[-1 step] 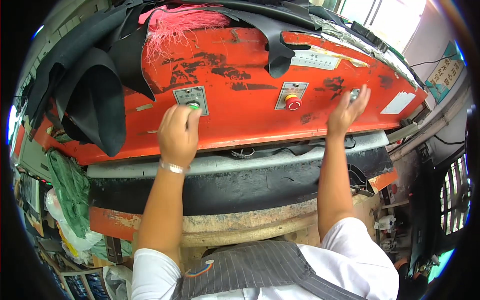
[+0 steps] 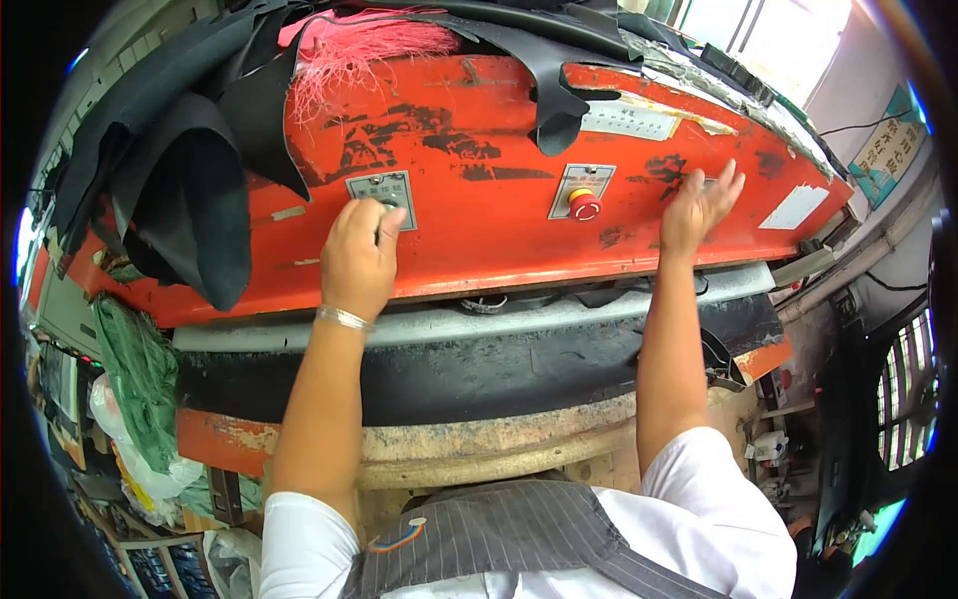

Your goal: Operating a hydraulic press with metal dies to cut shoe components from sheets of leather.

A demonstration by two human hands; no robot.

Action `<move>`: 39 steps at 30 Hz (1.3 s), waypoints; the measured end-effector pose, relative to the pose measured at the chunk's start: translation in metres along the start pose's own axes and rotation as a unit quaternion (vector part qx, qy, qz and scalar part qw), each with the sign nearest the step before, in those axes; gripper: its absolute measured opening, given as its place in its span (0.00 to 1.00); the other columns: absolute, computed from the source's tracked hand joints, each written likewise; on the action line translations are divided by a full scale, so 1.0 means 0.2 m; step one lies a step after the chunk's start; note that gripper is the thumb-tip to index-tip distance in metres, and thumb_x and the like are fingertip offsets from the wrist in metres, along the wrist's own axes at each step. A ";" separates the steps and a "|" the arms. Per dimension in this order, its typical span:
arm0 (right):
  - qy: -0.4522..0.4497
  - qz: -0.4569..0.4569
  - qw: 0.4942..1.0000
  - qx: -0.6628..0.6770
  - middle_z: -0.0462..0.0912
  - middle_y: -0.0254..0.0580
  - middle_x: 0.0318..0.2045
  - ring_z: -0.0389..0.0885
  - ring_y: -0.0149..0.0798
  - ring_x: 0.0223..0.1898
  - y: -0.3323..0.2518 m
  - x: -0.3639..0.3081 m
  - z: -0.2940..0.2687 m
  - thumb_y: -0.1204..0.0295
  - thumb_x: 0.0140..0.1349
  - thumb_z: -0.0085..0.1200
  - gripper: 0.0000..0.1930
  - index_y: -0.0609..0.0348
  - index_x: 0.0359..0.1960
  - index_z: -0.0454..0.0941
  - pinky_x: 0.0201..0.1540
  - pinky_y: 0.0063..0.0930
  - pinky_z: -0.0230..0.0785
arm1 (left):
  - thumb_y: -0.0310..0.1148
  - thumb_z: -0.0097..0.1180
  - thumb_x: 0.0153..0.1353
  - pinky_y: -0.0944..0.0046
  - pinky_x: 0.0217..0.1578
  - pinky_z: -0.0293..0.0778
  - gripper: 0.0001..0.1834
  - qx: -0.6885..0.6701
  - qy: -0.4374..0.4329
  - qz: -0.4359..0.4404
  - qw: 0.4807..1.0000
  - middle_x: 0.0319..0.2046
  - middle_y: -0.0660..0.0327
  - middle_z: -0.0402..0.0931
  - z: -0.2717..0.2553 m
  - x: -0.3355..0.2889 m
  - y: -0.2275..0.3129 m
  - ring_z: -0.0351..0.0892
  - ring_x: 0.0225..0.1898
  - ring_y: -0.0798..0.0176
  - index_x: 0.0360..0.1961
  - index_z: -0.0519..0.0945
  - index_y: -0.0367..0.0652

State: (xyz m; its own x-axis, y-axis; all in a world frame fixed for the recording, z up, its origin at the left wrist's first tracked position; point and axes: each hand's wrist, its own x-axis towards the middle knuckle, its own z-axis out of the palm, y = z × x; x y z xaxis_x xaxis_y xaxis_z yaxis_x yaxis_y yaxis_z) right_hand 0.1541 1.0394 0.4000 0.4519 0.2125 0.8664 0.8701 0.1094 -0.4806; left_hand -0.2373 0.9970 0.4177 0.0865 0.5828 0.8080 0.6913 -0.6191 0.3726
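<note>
My left hand (image 2: 359, 255) is curled at a small metal control plate (image 2: 401, 190) on the front of a red press machine (image 2: 469, 235). Its thumb and fingertips rest over the push button there, mostly hiding it. A bracelet circles that wrist. Farther right, my right hand (image 2: 694, 220) lies against the same red front with fingers spread, over a spot where a button is mostly covered. Between both hands sits a red emergency stop button (image 2: 585, 206) on a plate with a yellow collar. Neither hand lifts any object.
Under the red beam is a grey plate (image 2: 279, 337), with dark straps (image 2: 589, 297) in the gap above a black bed (image 2: 479, 374). Black sheet material (image 2: 190, 200) hangs at the left, with pink fringe (image 2: 374, 50) on top. A green sack (image 2: 140, 399) stands at lower left.
My left hand has shifted slightly up and now covers the green button that showed at its fingertips. The right hand has moved a little and hides the metal button seen beside it before.
</note>
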 end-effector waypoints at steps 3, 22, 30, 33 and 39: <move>-0.025 0.010 0.998 -0.060 0.44 0.63 0.71 0.41 0.57 0.73 0.06 0.01 0.00 0.55 0.70 0.45 0.34 0.64 0.69 0.52 0.71 0.48 0.37 | 0.36 0.53 0.66 0.54 0.29 0.67 0.14 -0.047 -0.065 -0.069 0.994 0.24 0.50 0.69 -0.02 -0.03 0.04 0.70 0.28 0.44 0.27 0.71 0.36; -0.665 -0.222 0.700 0.136 0.78 0.40 0.33 0.78 0.44 0.40 -0.68 -1.25 -0.92 0.66 0.44 0.67 0.21 0.60 0.39 0.77 0.43 0.31 0.73 | 0.40 0.57 0.60 0.55 0.34 0.76 0.09 0.067 -0.392 -0.185 0.899 0.31 0.62 0.82 -0.22 -1.15 0.40 0.81 0.35 0.55 0.31 0.83 0.49; -0.823 -0.100 0.523 0.195 0.84 0.47 0.41 0.82 0.49 0.42 -0.61 -1.03 -0.80 0.59 0.55 0.60 0.16 0.53 0.42 0.83 0.44 0.43 0.74 | 0.42 0.53 0.63 0.50 0.40 0.75 0.10 -0.070 -0.572 -0.181 0.797 0.35 0.57 0.81 -0.22 -1.11 0.25 0.80 0.40 0.48 0.37 0.81 0.49; -0.636 -0.133 0.747 0.139 0.80 0.53 0.43 0.77 0.55 0.46 -0.56 -0.99 -0.59 0.58 0.55 0.62 0.24 0.61 0.48 0.78 0.48 0.43 0.72 | 0.37 0.55 0.62 0.50 0.40 0.76 0.11 -0.074 -0.470 -0.165 0.864 0.40 0.57 0.77 -0.08 -0.99 0.22 0.79 0.41 0.48 0.44 0.79 0.49; -0.614 -0.164 0.769 0.067 0.76 0.52 0.41 0.73 0.53 0.45 -0.42 -1.16 -0.16 0.57 0.52 0.65 0.25 0.63 0.45 0.74 0.48 0.42 0.70 | 0.36 0.58 0.60 0.51 0.40 0.76 0.19 0.011 -0.417 -0.152 0.896 0.47 0.58 0.73 0.39 -0.83 -0.01 0.79 0.43 0.48 0.53 0.74 0.50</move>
State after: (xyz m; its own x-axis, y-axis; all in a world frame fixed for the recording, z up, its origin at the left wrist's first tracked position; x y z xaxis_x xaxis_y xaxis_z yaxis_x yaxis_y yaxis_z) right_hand -0.0170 0.9501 0.2439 -0.3854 0.9003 0.2023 0.8325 0.4338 -0.3446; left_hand -0.1972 0.9433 0.2477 0.3910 0.9193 0.0451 0.7867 -0.3592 0.5021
